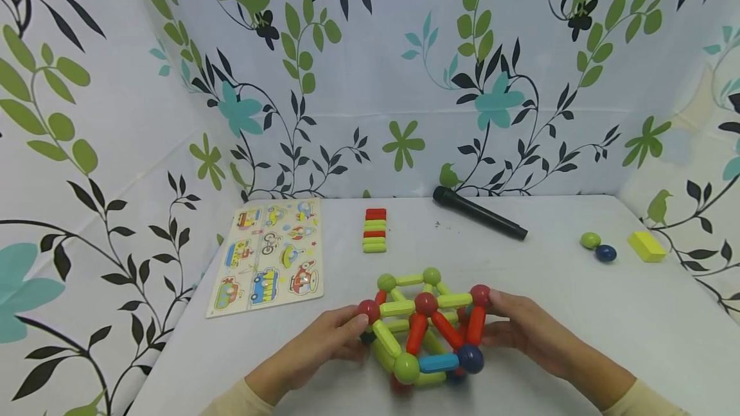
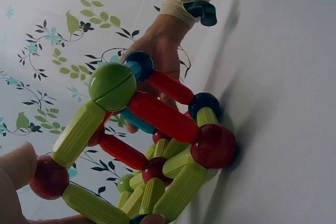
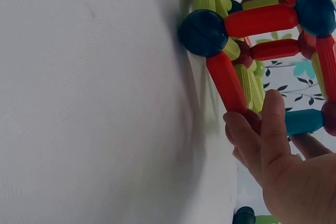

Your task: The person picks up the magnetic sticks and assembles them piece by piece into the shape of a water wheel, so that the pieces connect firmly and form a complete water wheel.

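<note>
A frame built of ball-and-stick construction toy pieces stands near the front of the white table. Lime and red sticks join its red, green and dark blue balls, and a light blue stick runs low on the near side. My left hand grips its left end, with the thumb on a red ball. On the opposite end, my right hand holds the upper right corner by a red ball. In the right wrist view, its fingers lie around a lower red ball beside a red stick.
A picture puzzle board lies at the back left. Several red and lime sticks are lined up behind the frame. Farther right are a black microphone-shaped rod, a green ball, a blue ball and a yellow block.
</note>
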Tool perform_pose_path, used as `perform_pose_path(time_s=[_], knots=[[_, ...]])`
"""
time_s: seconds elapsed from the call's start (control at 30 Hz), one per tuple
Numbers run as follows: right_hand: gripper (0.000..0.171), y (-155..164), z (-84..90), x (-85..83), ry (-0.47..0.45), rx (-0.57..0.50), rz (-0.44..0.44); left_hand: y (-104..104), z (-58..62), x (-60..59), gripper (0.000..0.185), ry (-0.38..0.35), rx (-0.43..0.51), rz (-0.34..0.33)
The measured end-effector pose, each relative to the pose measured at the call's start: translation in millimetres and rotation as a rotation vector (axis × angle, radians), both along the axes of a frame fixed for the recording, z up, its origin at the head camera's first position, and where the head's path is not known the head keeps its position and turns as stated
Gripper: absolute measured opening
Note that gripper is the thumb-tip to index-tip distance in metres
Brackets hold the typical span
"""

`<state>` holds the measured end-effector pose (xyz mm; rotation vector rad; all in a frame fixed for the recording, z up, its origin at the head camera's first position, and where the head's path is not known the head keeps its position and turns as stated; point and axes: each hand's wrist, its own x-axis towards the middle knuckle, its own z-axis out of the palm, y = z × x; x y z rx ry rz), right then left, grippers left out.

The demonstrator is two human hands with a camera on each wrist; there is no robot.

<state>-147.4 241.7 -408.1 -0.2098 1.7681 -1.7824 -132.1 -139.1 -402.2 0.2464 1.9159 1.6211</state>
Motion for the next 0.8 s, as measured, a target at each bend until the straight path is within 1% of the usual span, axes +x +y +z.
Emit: perform_pose_path(time_s=[0.07, 0.17, 0.27, 0.37, 0.47, 0.57, 0.73, 0.8], knots=[[0.06, 1.6, -0.2, 0.1, 0.017, -0.007, 0.007, -0.7, 1.2, -0.5, 0.072, 0.013, 0.003, -0.002], [0.057, 3.3, 0.6, 0.5, 0.061, 0.008, 0.008, -2.2, 3.8, -0.6, 0.068, 0.036, 0.029, -0.006], [0.056, 3.7, 2.4, 2.1, 0.132, 0.04, 0.005, -3.1, 7.1, -0.3, 0.062, 0.054, 0.053, -0.006], [0.056, 3.3, 4.6, 4.4, 0.201, 0.076, 0.0, -3.5, 9.3, 0.3, 0.06, 0.07, 0.065, -0.001], [0.055, 3.1, 5.5, 6.0, 0.245, 0.117, -0.01, -3.6, 10.0, 0.8, 0.063, 0.094, 0.07, 0.014], [0.051, 4.5, 4.6, 7.4, 0.299, 0.159, -0.019, -4.4, 8.9, -0.1, 0.066, 0.105, 0.097, 0.018], [0.05, 9.0, 1.2, 9.6, 0.398, 0.198, -0.004, -7.0, 5.8, -3.3, 0.073, 0.1, 0.152, 0.002], [0.05, 10.3, -0.6, 10.6, 0.431, 0.21, 0.003, -7.8, 4.7, -4.3, 0.077, 0.111, 0.165, -0.005]])
